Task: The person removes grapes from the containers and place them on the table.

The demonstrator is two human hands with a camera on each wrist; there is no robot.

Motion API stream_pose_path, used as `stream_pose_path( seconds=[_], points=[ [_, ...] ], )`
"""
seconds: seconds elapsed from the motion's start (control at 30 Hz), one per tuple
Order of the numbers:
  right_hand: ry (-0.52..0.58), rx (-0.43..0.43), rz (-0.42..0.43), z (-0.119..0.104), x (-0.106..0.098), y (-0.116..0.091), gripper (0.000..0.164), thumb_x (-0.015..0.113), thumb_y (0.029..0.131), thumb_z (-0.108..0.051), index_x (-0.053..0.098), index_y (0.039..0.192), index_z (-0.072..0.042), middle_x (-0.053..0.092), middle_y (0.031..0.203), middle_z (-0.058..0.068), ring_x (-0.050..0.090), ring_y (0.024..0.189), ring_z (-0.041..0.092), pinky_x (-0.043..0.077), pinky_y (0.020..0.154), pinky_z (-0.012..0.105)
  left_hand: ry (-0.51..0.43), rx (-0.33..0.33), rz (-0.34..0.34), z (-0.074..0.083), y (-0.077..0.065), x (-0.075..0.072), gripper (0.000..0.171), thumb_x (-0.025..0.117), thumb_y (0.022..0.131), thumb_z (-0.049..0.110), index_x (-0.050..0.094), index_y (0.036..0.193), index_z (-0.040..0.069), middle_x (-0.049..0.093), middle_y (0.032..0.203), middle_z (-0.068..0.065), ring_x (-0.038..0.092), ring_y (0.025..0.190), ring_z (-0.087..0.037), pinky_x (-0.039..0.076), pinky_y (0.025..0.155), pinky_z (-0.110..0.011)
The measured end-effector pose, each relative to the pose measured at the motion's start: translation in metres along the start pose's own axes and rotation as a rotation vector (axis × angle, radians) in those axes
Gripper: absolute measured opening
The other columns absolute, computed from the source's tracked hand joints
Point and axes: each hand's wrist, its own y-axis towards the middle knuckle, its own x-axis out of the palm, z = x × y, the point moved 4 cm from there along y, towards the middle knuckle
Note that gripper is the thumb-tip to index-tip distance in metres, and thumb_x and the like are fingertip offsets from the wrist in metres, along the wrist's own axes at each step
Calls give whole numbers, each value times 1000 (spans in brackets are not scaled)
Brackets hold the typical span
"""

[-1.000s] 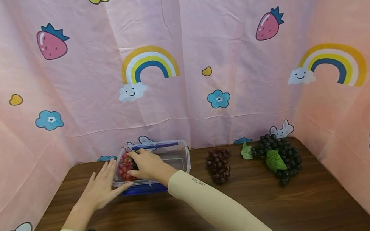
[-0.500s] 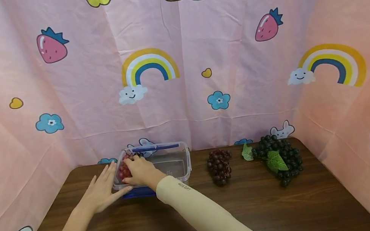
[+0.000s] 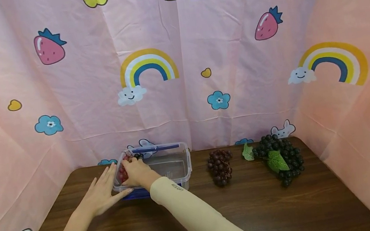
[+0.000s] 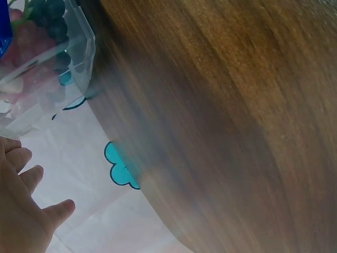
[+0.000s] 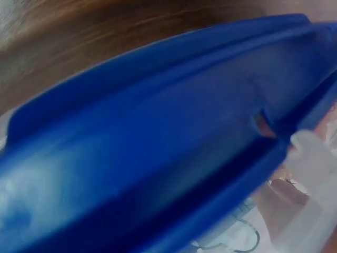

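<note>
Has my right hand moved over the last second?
Yes, to the left: in the head view, your right hand has shifted toward the left end of the clear container, farther from the dark red grapes.

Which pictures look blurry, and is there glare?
Head view: mostly clear, evenly lit; right wrist view: soft overall, pale glare on the long blue plastic flap; left wrist view: somewhat soft, pale sheen on the dark brown wooden table.

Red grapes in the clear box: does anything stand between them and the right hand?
No, nothing visible does: the right hand is inside the open-topped clear box, at the red grapes.
</note>
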Motion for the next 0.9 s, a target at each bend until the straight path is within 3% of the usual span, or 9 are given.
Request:
stream_pose_path(
  seconds=[0.3, 0.57, 0.63, 0.9],
  points=[
    [115, 12, 34, 0, 4, 3, 72, 85, 90, -41, 51, 152, -30, 57, 152, -5, 55, 137, 13, 50, 110, 25, -2, -1, 0, -1, 0, 2, 112, 61, 97, 68, 14, 166, -7, 19, 171, -32, 22, 156, -53, 19, 116, -82],
    [133, 16, 105, 1, 4, 3, 51, 87, 89, -37, 59, 131, -29, 71, 121, -11, 62, 112, 11, 55, 89, 22, -9, -6, -2, -3, 1, 3, 114, 62, 97, 68, 11, 167, -5, 18, 171, -31, 21, 157, -53, 19, 115, -83],
    [113, 14, 122, 0, 3, 2, 48, 87, 89, -36, 59, 128, -30, 72, 115, -12, 64, 109, 9, 53, 91, 21, -9, -4, -2, -3, 1, 3, 114, 62, 97, 68, 10, 167, -5, 18, 171, -32, 21, 157, -53, 19, 115, -83],
    [97, 36, 159, -1, 3, -3, 49, 84, 91, -36, 61, 134, -34, 73, 119, -12, 67, 108, 10, 58, 88, 24, -1, 5, 2, -1, 1, 2, 113, 62, 97, 67, 12, 167, -6, 19, 171, -32, 23, 156, -54, 22, 115, -82]
  ],
)
